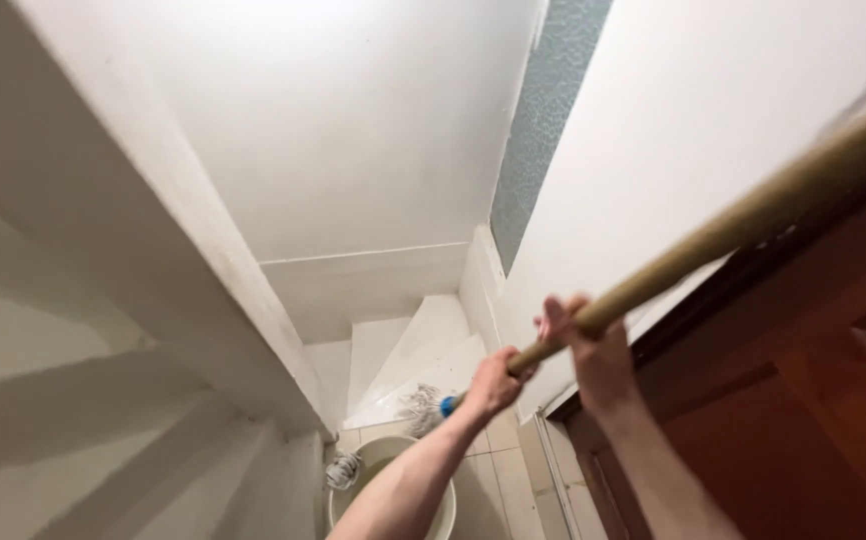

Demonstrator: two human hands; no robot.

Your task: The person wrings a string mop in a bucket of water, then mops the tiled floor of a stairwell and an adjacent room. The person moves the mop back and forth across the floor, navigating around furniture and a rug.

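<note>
A long wooden mop handle (753, 215) runs from the upper right down toward the lower middle. My right hand (583, 335) grips it higher up, and my left hand (493, 382) grips it lower down. Below my left hand the handle meets a blue socket (448, 405) with a white string mop head (421, 405) that rests on the lowest white steps (423, 345). A white bucket (393, 455) with murky water stands on the tiled floor just below the mop head, partly hidden by my left forearm.
White walls close in a narrow stairwell, with a sloping white stair side (133, 250) on the left. A dark red-brown wooden door (803, 400) fills the lower right. A frosted window strip (548, 110) sits in the right wall. Pale floor tiles (498, 480) lie by the bucket.
</note>
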